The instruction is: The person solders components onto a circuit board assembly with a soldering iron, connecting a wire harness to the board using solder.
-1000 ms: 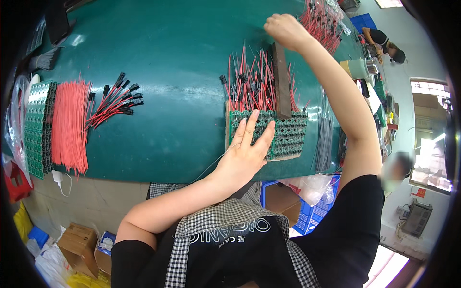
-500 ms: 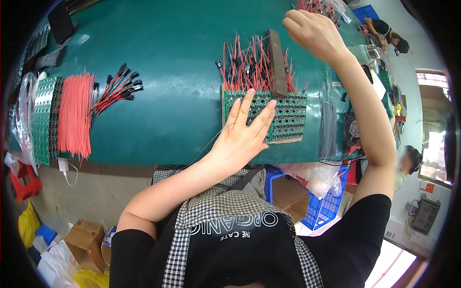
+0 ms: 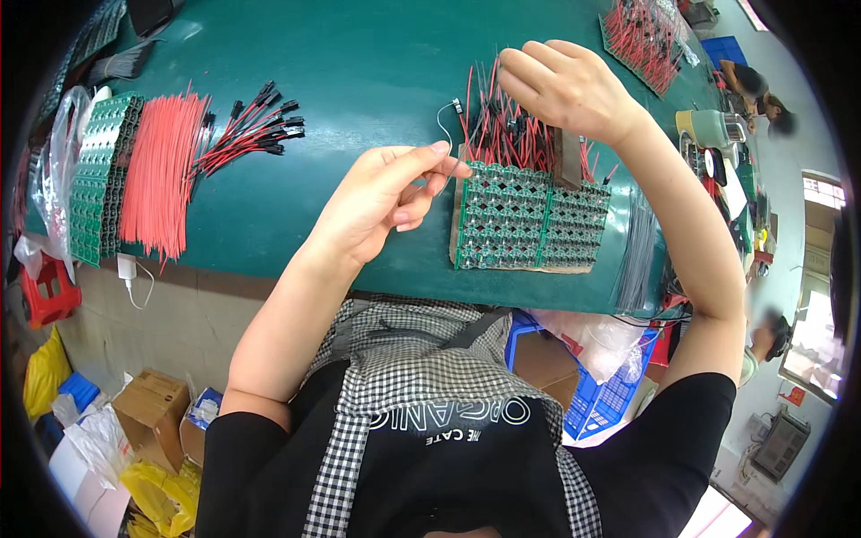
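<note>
Seated at a green bench (image 3: 359,63), seen from above. Left hand (image 3: 381,202) raised just off the bench, thumb and forefinger closed in a fine pinch on a thin wire (image 3: 446,121) that arcs up to a small connector near the wire cluster; remaining fingers curled loosely, out of the way. Right hand (image 3: 565,85) reaching over the far edge of the boards (image 3: 529,220), fingers bent down into the upright red and black leads (image 3: 502,125); whether closed on one lead or merely parting them cannot be told, since the fingertips are hidden among the wires. Boards: two green panels of small repeated circuits, laid flat side by side on a card backing, near the bench's front edge and directly before the body, probably so that both hands meet over them without stretching. Leads standing from the panels' far row, leaning away from the worker, which leaves the near rows open to view. Dark bar (image 3: 565,170) lying across the far part of the right panel, seemingly as a weight or stop. To the left, well apart: a fanned sheaf of red wires (image 3: 161,170), a bundle of red-black leads with dark plugs (image 3: 256,130), and stacked green panels (image 3: 94,175), apparently as stock within the left arm's sweep. More red-wired panels (image 3: 641,36) at the far right corner. Cardboard boxes (image 3: 148,408) on the floor below.
</note>
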A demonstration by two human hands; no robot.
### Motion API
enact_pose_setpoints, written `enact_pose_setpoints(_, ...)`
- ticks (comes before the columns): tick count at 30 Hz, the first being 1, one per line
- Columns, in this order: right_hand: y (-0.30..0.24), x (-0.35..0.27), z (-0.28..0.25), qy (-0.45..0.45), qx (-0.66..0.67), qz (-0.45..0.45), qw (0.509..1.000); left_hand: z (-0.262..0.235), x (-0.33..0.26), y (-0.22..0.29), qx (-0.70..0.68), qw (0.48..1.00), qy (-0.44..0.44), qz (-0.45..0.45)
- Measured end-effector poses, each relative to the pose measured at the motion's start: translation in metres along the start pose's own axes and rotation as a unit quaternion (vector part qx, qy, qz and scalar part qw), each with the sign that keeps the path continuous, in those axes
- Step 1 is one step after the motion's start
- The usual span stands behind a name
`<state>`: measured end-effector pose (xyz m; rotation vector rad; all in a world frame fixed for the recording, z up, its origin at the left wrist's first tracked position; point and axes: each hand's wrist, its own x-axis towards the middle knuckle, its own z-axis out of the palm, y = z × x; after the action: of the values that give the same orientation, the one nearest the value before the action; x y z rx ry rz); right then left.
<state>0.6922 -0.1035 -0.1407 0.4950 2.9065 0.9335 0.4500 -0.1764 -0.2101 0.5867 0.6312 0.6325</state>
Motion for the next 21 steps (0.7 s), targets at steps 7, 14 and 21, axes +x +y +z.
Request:
enact_pose_setpoints(7,-0.004,0.013,0.003,0.019,0.037,0.027,0.999,-0.004,0.008,-0.004,0.038,0.999,0.012,0.014)
enact_pose_setpoints(14,-0.032,0.024,-0.021,-0.004,0.418,0.083,0.905,0.006,0.012,-0.007,0.164,0.98,0.07,0.089)
enact_pose_setpoints(21,-0.019,0.015,0.004,-0.04,0.417,0.097,0.903,0.003,0.012,-0.021,0.247,0.95,0.152,0.114)
